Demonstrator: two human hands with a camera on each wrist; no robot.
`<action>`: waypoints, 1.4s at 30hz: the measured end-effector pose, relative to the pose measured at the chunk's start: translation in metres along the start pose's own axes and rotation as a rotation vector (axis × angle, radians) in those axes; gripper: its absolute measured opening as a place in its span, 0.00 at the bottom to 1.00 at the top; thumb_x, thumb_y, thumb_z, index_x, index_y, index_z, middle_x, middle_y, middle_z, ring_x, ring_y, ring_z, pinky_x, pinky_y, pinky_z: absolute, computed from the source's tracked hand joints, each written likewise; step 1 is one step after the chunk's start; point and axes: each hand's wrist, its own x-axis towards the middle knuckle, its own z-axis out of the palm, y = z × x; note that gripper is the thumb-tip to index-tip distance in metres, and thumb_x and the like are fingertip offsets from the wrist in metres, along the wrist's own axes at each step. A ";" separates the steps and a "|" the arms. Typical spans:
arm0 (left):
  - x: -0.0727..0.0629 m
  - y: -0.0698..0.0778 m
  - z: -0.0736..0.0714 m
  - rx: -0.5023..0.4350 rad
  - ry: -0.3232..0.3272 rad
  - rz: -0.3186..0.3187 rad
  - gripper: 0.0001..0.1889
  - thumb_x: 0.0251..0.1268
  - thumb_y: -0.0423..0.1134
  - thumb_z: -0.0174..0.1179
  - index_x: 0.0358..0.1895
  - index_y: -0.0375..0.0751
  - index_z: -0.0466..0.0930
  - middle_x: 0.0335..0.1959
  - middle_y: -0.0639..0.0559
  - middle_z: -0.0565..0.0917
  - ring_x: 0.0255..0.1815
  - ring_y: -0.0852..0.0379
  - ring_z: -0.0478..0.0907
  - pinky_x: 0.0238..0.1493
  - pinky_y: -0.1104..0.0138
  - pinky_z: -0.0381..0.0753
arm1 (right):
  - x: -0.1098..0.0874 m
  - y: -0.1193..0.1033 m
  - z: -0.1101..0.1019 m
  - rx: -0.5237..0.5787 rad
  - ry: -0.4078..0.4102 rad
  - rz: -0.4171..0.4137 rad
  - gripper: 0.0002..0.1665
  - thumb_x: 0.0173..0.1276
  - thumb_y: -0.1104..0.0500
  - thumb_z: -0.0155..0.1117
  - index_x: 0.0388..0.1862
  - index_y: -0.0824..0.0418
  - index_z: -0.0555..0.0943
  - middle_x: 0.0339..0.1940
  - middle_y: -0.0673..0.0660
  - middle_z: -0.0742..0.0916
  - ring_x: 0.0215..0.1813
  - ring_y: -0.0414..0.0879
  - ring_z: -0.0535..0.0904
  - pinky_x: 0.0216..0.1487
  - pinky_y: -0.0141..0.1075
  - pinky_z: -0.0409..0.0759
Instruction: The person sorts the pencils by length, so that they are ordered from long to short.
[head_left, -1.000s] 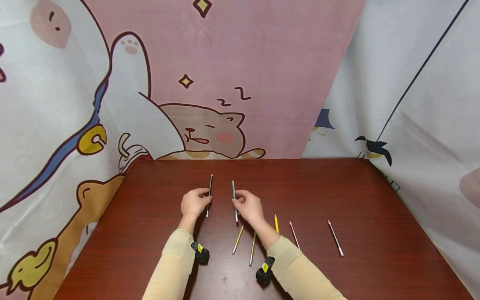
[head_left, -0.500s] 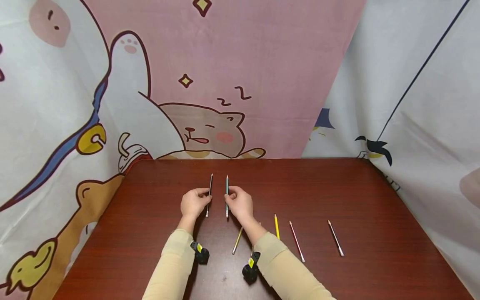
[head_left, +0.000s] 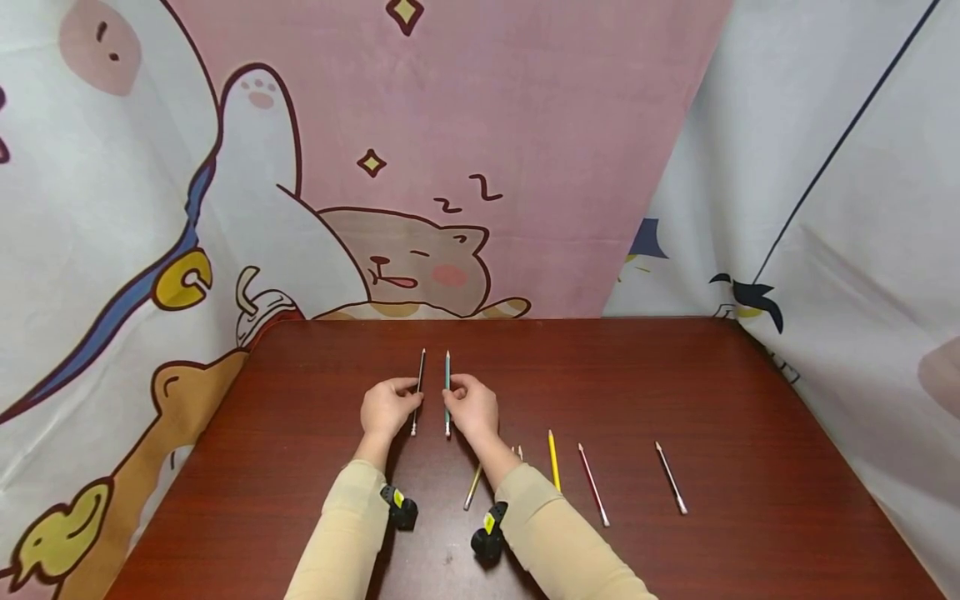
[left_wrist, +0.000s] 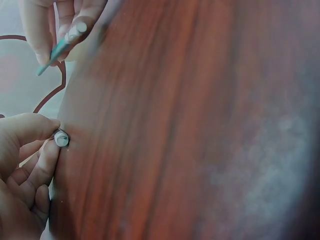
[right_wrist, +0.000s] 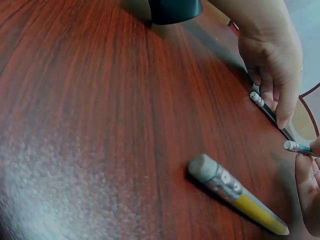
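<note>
In the head view my left hand [head_left: 387,408] pinches a black pencil [head_left: 422,367] between thumb and fingers, its tip pointing away from me. Just right of it, my right hand [head_left: 474,407] pinches a teal pencil [head_left: 447,367], nearly parallel to the black one with a small gap between them. Both pencils have white erasers at the near end. The left wrist view shows the teal pencil [left_wrist: 59,50] and the eraser end of the black pencil [left_wrist: 61,139]. In the right wrist view the black pencil [right_wrist: 270,115] lies close to the table.
On the brown table [head_left: 300,500], a gold pencil [head_left: 472,487] lies partly under my right forearm. Further right are a yellow pencil [head_left: 554,458], a red pencil [head_left: 593,483] and a dark pencil [head_left: 671,477]. A printed cloth [head_left: 555,167] hangs behind the table.
My right hand has moved left with the teal pencil, bringing it nearer the black one and straightening it. The left hand has stayed in place.
</note>
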 end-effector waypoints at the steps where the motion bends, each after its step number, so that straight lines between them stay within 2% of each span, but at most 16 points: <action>1: 0.000 0.000 0.000 0.000 0.001 0.000 0.16 0.55 0.42 0.70 0.49 0.48 0.89 0.29 0.55 0.86 0.32 0.55 0.82 0.32 0.59 0.76 | 0.000 0.001 0.000 -0.006 0.002 -0.002 0.15 0.62 0.60 0.71 0.48 0.60 0.86 0.24 0.50 0.84 0.22 0.39 0.78 0.29 0.36 0.76; 13: 0.000 -0.001 0.003 -0.005 0.011 0.001 0.16 0.55 0.42 0.70 0.48 0.47 0.89 0.28 0.55 0.86 0.30 0.55 0.81 0.29 0.60 0.75 | 0.002 0.007 0.006 -0.022 0.002 0.017 0.15 0.62 0.59 0.71 0.48 0.60 0.87 0.24 0.50 0.85 0.17 0.39 0.78 0.27 0.34 0.77; 20: -0.001 0.000 0.002 -0.013 0.008 0.004 0.16 0.55 0.42 0.70 0.49 0.47 0.89 0.28 0.56 0.85 0.30 0.56 0.81 0.30 0.60 0.75 | 0.003 0.008 0.009 -0.112 0.030 -0.036 0.15 0.61 0.58 0.72 0.48 0.58 0.87 0.24 0.48 0.85 0.27 0.42 0.80 0.30 0.38 0.77; 24: -0.001 -0.001 0.002 -0.030 0.011 0.009 0.16 0.55 0.42 0.70 0.48 0.46 0.89 0.27 0.56 0.85 0.30 0.56 0.80 0.30 0.61 0.75 | 0.004 0.009 0.011 -0.146 0.044 -0.061 0.15 0.61 0.58 0.72 0.48 0.57 0.87 0.24 0.47 0.85 0.27 0.44 0.81 0.30 0.39 0.77; 31: -0.001 -0.005 0.003 -0.063 0.030 0.053 0.17 0.54 0.41 0.71 0.48 0.42 0.89 0.25 0.55 0.84 0.27 0.57 0.78 0.31 0.62 0.73 | 0.006 0.012 0.015 -0.173 0.059 -0.086 0.15 0.59 0.57 0.73 0.47 0.57 0.87 0.23 0.46 0.85 0.27 0.43 0.81 0.29 0.38 0.77; 42: -0.005 -0.007 -0.001 -0.125 0.011 0.136 0.19 0.53 0.37 0.71 0.50 0.35 0.86 0.22 0.54 0.82 0.25 0.59 0.75 0.32 0.64 0.72 | 0.007 0.013 0.018 -0.215 0.066 -0.092 0.15 0.59 0.56 0.72 0.45 0.57 0.88 0.22 0.45 0.84 0.27 0.43 0.80 0.29 0.38 0.76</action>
